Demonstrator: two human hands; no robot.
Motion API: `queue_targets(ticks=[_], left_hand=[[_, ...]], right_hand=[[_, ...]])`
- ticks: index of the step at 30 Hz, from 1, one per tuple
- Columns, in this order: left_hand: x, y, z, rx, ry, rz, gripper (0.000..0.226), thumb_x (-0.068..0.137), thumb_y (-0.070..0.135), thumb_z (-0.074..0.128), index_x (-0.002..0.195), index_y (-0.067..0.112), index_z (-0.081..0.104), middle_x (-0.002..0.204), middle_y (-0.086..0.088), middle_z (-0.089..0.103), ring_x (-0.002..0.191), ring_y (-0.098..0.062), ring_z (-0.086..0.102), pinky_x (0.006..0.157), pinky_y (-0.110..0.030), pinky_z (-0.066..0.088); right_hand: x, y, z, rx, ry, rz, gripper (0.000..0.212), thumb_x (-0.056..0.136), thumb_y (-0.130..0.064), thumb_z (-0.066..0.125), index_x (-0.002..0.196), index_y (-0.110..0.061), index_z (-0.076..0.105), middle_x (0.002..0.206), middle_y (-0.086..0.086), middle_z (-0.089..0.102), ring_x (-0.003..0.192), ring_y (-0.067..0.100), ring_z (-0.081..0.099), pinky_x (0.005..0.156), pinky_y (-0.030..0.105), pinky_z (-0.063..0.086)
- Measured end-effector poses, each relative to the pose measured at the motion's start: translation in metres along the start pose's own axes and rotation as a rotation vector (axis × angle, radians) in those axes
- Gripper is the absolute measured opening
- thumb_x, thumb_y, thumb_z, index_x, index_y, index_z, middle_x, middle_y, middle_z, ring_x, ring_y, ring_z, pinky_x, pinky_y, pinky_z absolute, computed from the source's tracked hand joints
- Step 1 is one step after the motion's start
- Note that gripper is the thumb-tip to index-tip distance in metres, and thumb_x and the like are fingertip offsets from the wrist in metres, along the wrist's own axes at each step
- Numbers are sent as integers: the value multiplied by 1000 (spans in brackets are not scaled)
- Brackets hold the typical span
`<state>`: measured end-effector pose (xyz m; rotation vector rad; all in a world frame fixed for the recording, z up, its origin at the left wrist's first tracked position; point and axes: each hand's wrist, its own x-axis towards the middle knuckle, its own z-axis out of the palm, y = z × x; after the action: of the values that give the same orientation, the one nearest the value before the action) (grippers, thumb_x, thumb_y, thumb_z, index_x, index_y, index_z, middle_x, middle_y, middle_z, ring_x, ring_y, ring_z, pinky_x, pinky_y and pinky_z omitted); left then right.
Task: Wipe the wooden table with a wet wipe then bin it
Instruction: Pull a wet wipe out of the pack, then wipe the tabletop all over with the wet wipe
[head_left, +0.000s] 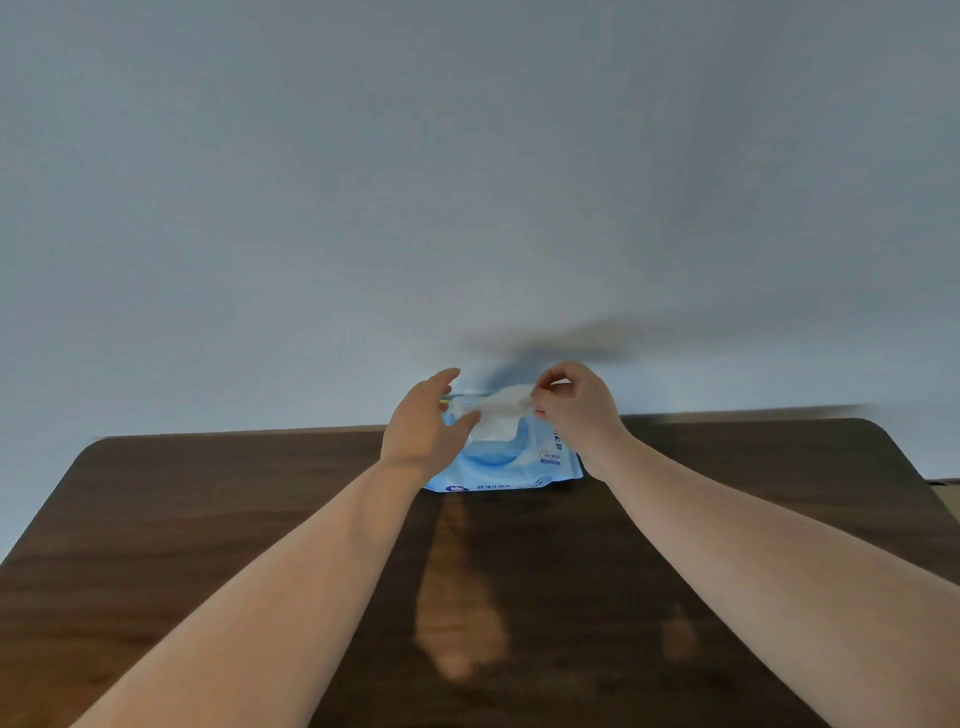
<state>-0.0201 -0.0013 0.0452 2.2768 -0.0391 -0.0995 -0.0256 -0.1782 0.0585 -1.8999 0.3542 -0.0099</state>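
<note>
A white wet wipe (501, 408) stretches between the two hands, just above the blue wipe pack (511, 457). The right hand (576, 408) pinches the wipe's right end with its fingers curled tight. The left hand (423, 423) is open, fingers spread, and its thumb touches the wipe's left side. The pack lies flat under both hands, at the far edge of the dark wooden counter (208, 519), by a pale wall (467, 182).

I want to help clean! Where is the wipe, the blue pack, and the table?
wet wipe (501, 410), head view, on its white middle.
blue pack (524, 465), head view, on its front face.
wooden table (208, 493), head view, on bare wood at left.
</note>
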Motion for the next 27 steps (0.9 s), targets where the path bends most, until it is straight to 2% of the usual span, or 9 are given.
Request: queue_targets(ticks=[3, 4, 6, 9, 11, 16, 20, 23, 27], left_hand=[[-7, 7, -8, 24, 49, 24, 33, 86, 29, 67, 118, 18, 64, 120, 2, 63, 107, -13, 58, 86, -18, 37], [-10, 10, -12, 39, 72, 26, 26, 88, 28, 65, 111, 16, 68, 116, 1, 66, 105, -13, 59, 83, -18, 37], [-14, 12, -22, 50, 108, 29, 20, 90, 26, 62, 102, 14, 72, 108, 0, 69, 103, -15, 61, 82, -21, 41], [-18, 13, -40, 89, 125, 25, 19, 90, 27, 62, 100, 15, 73, 106, 1, 71, 102, -16, 62, 85, -28, 45], [-20, 13, -56, 129, 158, 23, 18, 90, 28, 62, 98, 18, 74, 106, 2, 71, 99, -16, 62, 82, -29, 45], [-28, -6, -102, 139, 189, -8, 15, 90, 27, 62, 97, 23, 74, 110, 10, 70, 92, -13, 64, 86, -30, 48], [-47, -38, -127, -13, 188, -52, 16, 89, 15, 63, 101, 13, 74, 117, 6, 68, 107, -11, 61, 97, -24, 43], [-65, -61, -136, -73, 196, -76, 13, 89, 12, 63, 99, 9, 72, 117, 5, 67, 103, -9, 60, 91, -19, 40], [-89, -99, -144, 87, 141, -72, 17, 92, 12, 58, 104, 12, 69, 125, 3, 63, 114, -16, 55, 97, -19, 34]], right_hand=[[-7, -9, 1, -52, -44, -53, 20, 86, -8, 59, 100, -22, 63, 94, 3, 65, 88, 22, 64, 77, 35, 54], [-10, -12, 2, -95, -77, -80, 26, 88, -9, 58, 110, -22, 62, 94, 2, 65, 85, 19, 63, 70, 28, 50], [-14, -18, 4, -282, -131, -166, 34, 90, -8, 56, 123, -18, 59, 97, 2, 65, 87, 17, 60, 74, 24, 45], [-17, -27, 14, -569, -169, -294, 32, 92, -8, 50, 120, -16, 63, 112, 3, 67, 106, 21, 58, 91, 29, 45], [-17, -36, 26, -602, -122, -367, 27, 92, -8, 50, 109, -14, 70, 113, 3, 68, 111, 22, 56, 93, 32, 44], [-27, -62, 69, -426, 23, -517, 19, 88, -6, 58, 100, -10, 73, 107, 6, 71, 102, 24, 60, 88, 25, 40], [-46, -70, 110, -219, -3, -432, 17, 86, -2, 56, 93, -9, 69, 94, 4, 70, 90, 22, 62, 74, 20, 39], [-59, -68, 133, -271, -71, -483, 20, 90, -1, 51, 99, -9, 68, 99, 5, 71, 93, 23, 62, 74, 20, 39], [-74, -59, 153, -641, -275, -685, 32, 97, -7, 43, 121, -14, 64, 129, 3, 62, 121, 24, 54, 98, 29, 37]])
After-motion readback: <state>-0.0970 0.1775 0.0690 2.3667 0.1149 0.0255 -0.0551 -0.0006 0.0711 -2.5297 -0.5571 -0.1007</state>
